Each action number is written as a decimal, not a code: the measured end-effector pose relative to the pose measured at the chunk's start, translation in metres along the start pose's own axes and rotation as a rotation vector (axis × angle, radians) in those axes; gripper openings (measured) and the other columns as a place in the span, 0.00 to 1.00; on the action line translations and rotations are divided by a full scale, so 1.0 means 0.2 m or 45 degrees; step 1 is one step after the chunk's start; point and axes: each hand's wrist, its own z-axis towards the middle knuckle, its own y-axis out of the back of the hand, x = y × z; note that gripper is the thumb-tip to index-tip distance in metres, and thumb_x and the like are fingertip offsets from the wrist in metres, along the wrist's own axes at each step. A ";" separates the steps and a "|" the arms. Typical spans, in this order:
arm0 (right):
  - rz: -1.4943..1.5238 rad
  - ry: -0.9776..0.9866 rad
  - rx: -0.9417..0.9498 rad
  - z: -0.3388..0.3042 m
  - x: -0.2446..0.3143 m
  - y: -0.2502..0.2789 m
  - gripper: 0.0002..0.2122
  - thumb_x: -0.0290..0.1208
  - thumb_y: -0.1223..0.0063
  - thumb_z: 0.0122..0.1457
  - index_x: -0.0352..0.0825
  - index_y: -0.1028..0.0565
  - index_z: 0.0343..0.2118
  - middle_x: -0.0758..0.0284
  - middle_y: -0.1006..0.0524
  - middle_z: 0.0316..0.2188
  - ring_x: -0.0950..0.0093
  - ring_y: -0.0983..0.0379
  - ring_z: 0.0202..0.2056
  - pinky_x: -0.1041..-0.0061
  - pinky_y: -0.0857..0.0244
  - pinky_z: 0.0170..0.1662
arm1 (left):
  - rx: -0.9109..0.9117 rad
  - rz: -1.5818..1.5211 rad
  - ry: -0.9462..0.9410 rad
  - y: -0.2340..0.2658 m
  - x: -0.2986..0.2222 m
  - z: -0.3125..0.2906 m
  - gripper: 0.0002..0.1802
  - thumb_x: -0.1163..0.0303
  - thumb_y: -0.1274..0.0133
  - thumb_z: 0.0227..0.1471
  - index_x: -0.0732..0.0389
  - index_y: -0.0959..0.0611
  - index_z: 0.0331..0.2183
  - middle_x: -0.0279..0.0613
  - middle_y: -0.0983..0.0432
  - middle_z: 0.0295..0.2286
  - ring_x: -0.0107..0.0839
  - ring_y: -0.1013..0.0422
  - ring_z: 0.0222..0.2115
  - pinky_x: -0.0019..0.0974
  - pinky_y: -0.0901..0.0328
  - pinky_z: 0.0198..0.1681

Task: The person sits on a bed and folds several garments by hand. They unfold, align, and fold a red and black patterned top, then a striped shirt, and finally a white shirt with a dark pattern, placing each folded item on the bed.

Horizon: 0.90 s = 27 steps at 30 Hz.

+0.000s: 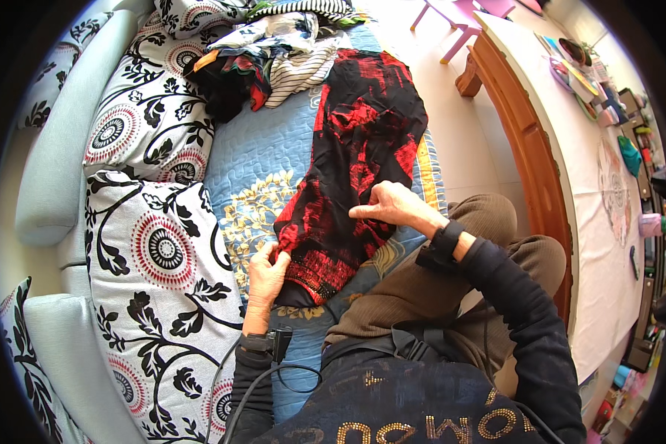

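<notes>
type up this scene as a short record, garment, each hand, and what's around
item: black-and-red garment, spread on a blue quilted cover
left hand: pinching the garment's edge, near end
right hand: over the garment, contact unclear
far end: heaped clothes
left side: patterned cushions
right side: white-topped table

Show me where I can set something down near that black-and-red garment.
Best patch: the blue quilt between the patterned cushions and the black-and-red garment, just below the clothes pile. Another: the white tablecloth's near stretch, along the wooden edge. Crowded: the quilt's far end, under the pile, and the garment's lower part, where the left hand and right hand are.
</notes>
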 end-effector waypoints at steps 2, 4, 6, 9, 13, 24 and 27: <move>0.294 0.006 -0.086 0.03 -0.02 -0.04 0.26 0.56 0.32 0.52 0.29 0.18 0.28 0.64 0.21 0.21 0.74 0.23 0.26 0.71 0.30 0.31 | 0.101 -0.467 0.273 0.04 -0.08 0.00 0.10 0.73 0.45 0.59 0.62 0.16 0.42 0.26 0.23 0.33 0.13 0.33 0.31 0.23 0.36 0.35; 0.640 0.020 -0.037 -0.01 -0.05 -0.05 0.23 0.51 0.31 0.54 0.31 0.20 0.29 0.70 0.24 0.21 0.80 0.28 0.24 0.75 0.34 0.26 | 0.114 -0.859 0.230 0.03 -0.19 -0.06 0.14 0.75 0.46 0.59 0.64 0.18 0.47 0.31 0.20 0.39 0.18 0.28 0.36 0.25 0.33 0.43; 0.745 -0.063 -0.001 -0.05 -0.06 -0.07 0.22 0.49 0.30 0.54 0.31 0.22 0.31 0.70 0.26 0.20 0.82 0.31 0.21 0.76 0.37 0.22 | 0.180 -0.971 0.227 0.05 -0.28 -0.13 0.17 0.75 0.47 0.58 0.66 0.20 0.50 0.34 0.20 0.43 0.21 0.26 0.40 0.27 0.32 0.47; 0.766 -0.191 -0.020 -0.09 -0.03 -0.12 0.24 0.48 0.29 0.54 0.30 0.26 0.33 0.71 0.31 0.18 0.83 0.36 0.16 0.78 0.44 0.17 | 0.240 -0.989 0.158 0.06 -0.40 -0.23 0.19 0.76 0.48 0.58 0.66 0.21 0.52 0.37 0.20 0.45 0.23 0.25 0.42 0.28 0.32 0.50; 1.026 -0.083 0.005 -0.19 0.02 -0.18 0.21 0.44 0.30 0.55 0.35 0.32 0.24 0.74 0.35 0.16 0.83 0.39 0.16 0.77 0.48 0.17 | 0.341 -0.929 0.054 0.08 -0.49 -0.41 0.19 0.77 0.48 0.57 0.66 0.21 0.51 0.37 0.20 0.45 0.24 0.25 0.43 0.30 0.33 0.51; 0.064 -0.064 -0.018 -0.44 -0.18 -0.17 0.35 0.53 0.33 0.49 0.21 0.29 0.44 0.42 0.20 0.38 0.49 0.21 0.44 0.58 0.28 0.47 | 0.644 -0.246 0.615 -0.09 -0.05 -0.67 0.29 0.58 0.33 0.52 0.67 0.25 0.47 0.40 0.19 0.33 0.26 0.23 0.32 0.29 0.29 0.35; 0.158 -0.154 0.013 -0.38 -0.18 -0.16 0.31 0.53 0.32 0.49 0.25 0.25 0.40 0.45 0.19 0.37 0.53 0.19 0.41 0.61 0.26 0.43 | 0.464 0.246 0.317 -0.19 -0.08 -0.69 0.38 0.46 0.29 0.45 0.70 0.23 0.42 0.42 0.22 0.28 0.31 0.27 0.29 0.35 0.31 0.33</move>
